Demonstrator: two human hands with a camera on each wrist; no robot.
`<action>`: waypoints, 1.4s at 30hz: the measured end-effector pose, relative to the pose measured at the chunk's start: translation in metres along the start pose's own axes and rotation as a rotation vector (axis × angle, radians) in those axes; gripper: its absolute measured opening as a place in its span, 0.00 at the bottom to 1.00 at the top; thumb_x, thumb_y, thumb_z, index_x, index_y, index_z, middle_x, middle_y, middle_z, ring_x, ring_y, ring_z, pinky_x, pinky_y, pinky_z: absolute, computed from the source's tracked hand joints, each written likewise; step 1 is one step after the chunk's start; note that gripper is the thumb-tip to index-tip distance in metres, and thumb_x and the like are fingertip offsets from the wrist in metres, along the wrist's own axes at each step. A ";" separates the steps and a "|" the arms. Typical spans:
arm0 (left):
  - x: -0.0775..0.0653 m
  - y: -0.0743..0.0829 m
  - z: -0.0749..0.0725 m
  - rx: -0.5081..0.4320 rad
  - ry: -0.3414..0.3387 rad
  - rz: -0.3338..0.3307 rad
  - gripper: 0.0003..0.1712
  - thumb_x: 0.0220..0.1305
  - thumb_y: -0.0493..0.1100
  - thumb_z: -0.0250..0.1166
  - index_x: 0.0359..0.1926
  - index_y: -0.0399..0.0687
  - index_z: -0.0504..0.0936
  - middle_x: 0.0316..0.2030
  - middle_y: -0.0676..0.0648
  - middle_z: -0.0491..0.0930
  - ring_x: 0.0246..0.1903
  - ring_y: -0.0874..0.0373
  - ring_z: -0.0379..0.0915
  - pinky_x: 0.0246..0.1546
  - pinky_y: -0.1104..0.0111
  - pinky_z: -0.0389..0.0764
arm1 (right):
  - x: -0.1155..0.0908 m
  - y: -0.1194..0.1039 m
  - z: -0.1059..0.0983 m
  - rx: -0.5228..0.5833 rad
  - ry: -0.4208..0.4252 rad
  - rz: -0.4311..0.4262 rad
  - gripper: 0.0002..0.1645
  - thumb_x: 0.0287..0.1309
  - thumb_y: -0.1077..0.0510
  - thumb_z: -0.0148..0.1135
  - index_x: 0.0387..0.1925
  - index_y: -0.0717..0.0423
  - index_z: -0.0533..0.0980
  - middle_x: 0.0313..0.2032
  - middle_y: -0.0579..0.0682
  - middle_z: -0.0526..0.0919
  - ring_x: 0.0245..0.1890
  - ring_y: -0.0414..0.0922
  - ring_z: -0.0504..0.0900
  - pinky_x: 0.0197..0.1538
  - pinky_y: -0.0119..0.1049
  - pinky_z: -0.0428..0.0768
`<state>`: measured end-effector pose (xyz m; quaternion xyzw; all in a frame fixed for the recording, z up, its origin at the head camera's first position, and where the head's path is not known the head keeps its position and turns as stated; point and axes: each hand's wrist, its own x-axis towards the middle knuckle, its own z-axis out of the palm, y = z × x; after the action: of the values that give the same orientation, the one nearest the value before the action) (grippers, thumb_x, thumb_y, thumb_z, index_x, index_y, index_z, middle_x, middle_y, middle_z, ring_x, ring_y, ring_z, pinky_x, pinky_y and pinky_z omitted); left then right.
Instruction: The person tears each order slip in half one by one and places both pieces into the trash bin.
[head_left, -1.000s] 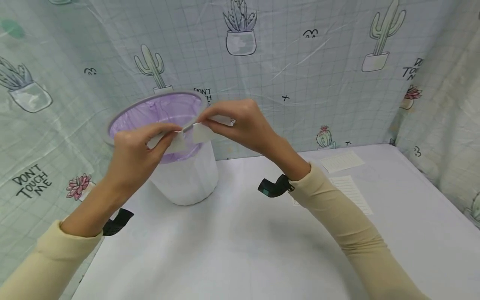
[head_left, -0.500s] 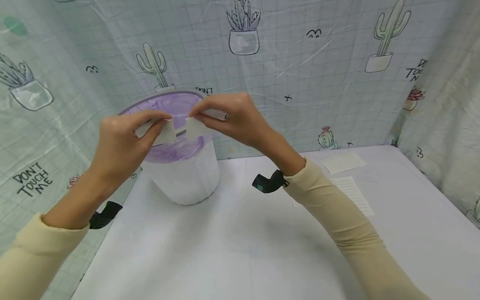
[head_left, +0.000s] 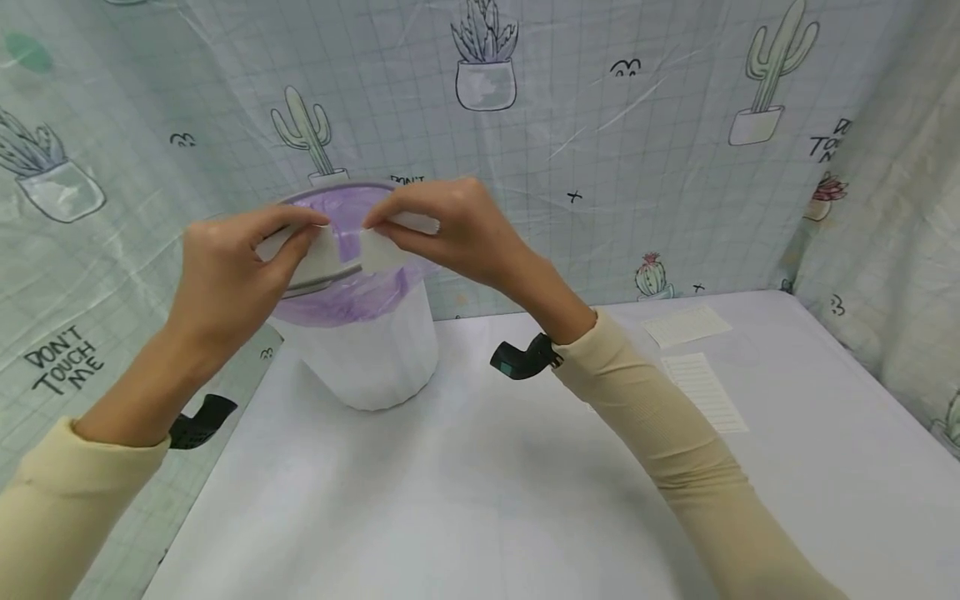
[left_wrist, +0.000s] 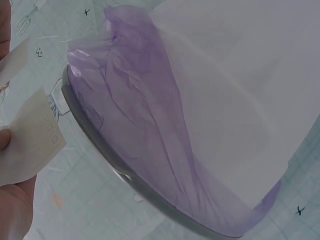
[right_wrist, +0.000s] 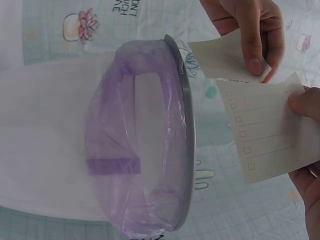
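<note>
In the head view, both hands are raised over the near rim of a white waste bin lined with a purple bin bag. My left hand pinches one piece of off-white paper between thumb and fingers. A second paper piece hangs from the thumb and fingers of my right hand. Printed lines and small checkboxes show on the right hand's paper piece in the right wrist view. Between the two pieces runs a narrow gap, with purple bag behind it.
A grey ring clamps the bag around the bin's mouth. Lined paper sheets lie on the white table at the back right. A cactus-print curtain stands behind the bin and along the left.
Both hands have shifted left and slightly up, carrying their paper pieces along. More of the bin's near rim now shows below the papers. The bin has stayed in place.
</note>
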<state>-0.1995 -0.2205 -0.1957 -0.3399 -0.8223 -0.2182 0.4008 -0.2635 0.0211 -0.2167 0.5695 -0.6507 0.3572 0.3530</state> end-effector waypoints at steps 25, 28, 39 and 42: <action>0.029 -0.014 -0.003 -0.081 -0.029 -0.277 0.08 0.69 0.37 0.67 0.45 0.41 0.90 0.43 0.40 0.88 0.40 0.78 0.79 0.37 0.85 0.75 | 0.019 0.010 -0.005 -0.020 -0.059 -0.008 0.07 0.67 0.63 0.66 0.42 0.60 0.87 0.42 0.49 0.90 0.46 0.41 0.88 0.52 0.28 0.80; 0.031 -0.018 0.001 -0.081 -0.063 -0.293 0.09 0.69 0.38 0.67 0.45 0.41 0.90 0.44 0.38 0.88 0.38 0.79 0.78 0.36 0.85 0.75 | 0.021 0.009 -0.006 -0.025 -0.072 -0.009 0.07 0.68 0.63 0.65 0.42 0.59 0.87 0.42 0.48 0.90 0.45 0.40 0.88 0.51 0.29 0.81; 0.040 -0.033 0.007 -0.051 -0.089 -0.347 0.10 0.70 0.40 0.66 0.46 0.39 0.89 0.44 0.37 0.88 0.38 0.80 0.77 0.36 0.86 0.74 | 0.030 0.016 -0.006 -0.030 -0.126 -0.007 0.07 0.68 0.62 0.65 0.41 0.58 0.87 0.41 0.47 0.90 0.45 0.40 0.87 0.52 0.27 0.80; 0.041 -0.039 0.006 -0.037 -0.094 -0.363 0.10 0.70 0.40 0.66 0.46 0.40 0.89 0.45 0.38 0.88 0.38 0.81 0.76 0.35 0.86 0.73 | 0.032 0.021 -0.006 -0.034 -0.137 0.007 0.06 0.68 0.62 0.65 0.41 0.58 0.87 0.41 0.47 0.90 0.45 0.39 0.87 0.52 0.26 0.79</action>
<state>-0.2494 -0.2270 -0.1698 -0.2029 -0.8838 -0.2860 0.3098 -0.2878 0.0127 -0.1875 0.5842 -0.6814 0.3076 0.3161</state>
